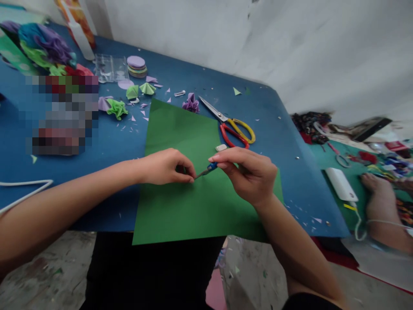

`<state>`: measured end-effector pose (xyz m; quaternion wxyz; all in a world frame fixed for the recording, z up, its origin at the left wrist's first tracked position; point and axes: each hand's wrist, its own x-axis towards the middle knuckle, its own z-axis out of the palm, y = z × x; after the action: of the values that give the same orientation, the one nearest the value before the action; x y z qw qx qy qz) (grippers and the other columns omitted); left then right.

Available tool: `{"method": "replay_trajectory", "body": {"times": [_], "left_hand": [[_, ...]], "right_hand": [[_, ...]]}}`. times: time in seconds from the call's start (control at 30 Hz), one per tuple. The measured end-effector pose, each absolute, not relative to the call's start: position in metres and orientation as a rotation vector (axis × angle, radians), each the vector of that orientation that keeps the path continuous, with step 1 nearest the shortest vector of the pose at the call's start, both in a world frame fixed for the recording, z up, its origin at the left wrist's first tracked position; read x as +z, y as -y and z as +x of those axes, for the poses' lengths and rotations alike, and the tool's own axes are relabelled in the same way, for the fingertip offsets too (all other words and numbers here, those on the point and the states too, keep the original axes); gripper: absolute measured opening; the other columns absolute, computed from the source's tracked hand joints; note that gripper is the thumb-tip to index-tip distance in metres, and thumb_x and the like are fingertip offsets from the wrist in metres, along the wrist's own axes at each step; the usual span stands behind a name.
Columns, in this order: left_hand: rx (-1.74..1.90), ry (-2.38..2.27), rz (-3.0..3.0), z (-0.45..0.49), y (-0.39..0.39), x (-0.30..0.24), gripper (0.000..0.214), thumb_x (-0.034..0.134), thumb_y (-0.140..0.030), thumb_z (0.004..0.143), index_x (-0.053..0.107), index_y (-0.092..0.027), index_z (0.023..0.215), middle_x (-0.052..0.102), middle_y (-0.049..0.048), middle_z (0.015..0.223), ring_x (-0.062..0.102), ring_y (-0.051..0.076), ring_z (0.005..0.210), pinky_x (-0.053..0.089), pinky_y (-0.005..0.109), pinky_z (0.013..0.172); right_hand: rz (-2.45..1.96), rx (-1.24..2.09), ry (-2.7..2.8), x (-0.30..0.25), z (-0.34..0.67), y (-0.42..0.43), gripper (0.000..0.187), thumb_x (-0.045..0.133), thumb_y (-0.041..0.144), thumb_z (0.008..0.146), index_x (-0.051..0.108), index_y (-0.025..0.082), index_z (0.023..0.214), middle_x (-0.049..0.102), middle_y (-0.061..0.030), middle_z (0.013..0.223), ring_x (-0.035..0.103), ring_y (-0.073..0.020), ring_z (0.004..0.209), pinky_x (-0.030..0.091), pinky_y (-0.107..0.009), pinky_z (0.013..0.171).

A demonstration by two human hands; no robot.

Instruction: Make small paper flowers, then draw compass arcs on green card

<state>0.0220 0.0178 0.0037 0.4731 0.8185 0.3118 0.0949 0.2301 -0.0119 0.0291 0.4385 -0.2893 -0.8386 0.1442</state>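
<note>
A large green paper sheet point(180, 172) lies on the blue table point(112, 142), its near edge hanging over the front. My right hand point(248, 172) is closed on a small blue-handled tool point(208, 169) whose thin tip points left onto the sheet. My left hand point(167, 165) rests on the green paper with its fingers pinched together right at the tool's tip; what they pinch is too small to make out. A small white eraser point(221, 147) lies on the sheet just beyond my right hand.
Scissors point(230, 125) with red and yellow handles lie beyond the sheet. Folded paper pieces point(118, 107), a purple paper flower point(191, 103), a stack of paper circles point(136, 66) and a clear box point(110, 68) sit at the back left. Another person's foot point(376, 185) is at right.
</note>
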Motion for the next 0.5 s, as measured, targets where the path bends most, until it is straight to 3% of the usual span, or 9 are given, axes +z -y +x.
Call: {"method": "replay_trajectory", "body": {"times": [0.1,0.23,0.5], "left_hand": [[0.264,-0.786,2.05,0.0219,-0.0159,0.0026,0.026,0.064,-0.028,0.079,0.069,-0.017,0.102,0.07,0.0013,0.085,0.059,0.011,0.068,0.042,0.021,0.062],[0.293,-0.793,2.124,0.023,-0.0119,0.0005,0.049,0.066,-0.033,0.078,0.057,-0.023,0.125,0.066,-0.0027,0.074,0.056,0.011,0.06,0.038,0.021,0.059],[0.346,-0.753,2.16,0.026,-0.0102,-0.005,0.042,0.063,-0.029,0.081,0.059,-0.024,0.123,0.069,-0.001,0.082,0.056,0.01,0.062,0.036,0.02,0.058]], "right_hand": [[-0.697,0.366,2.1,0.03,0.2305,0.013,0.021,0.063,0.004,0.082,0.069,0.021,0.093,0.073,-0.0004,0.084,0.068,-0.0099,0.074,0.056,-0.021,0.07],[-0.659,0.375,2.107,0.0305,0.2294,0.0132,0.024,0.063,0.004,0.081,0.07,0.022,0.095,0.073,0.0,0.083,0.068,-0.0104,0.073,0.056,-0.021,0.068],[-0.687,0.33,2.103,0.0288,0.2319,0.0089,0.021,0.062,0.01,0.083,0.072,0.026,0.093,0.074,0.0,0.082,0.069,-0.0129,0.069,0.058,-0.025,0.063]]}}
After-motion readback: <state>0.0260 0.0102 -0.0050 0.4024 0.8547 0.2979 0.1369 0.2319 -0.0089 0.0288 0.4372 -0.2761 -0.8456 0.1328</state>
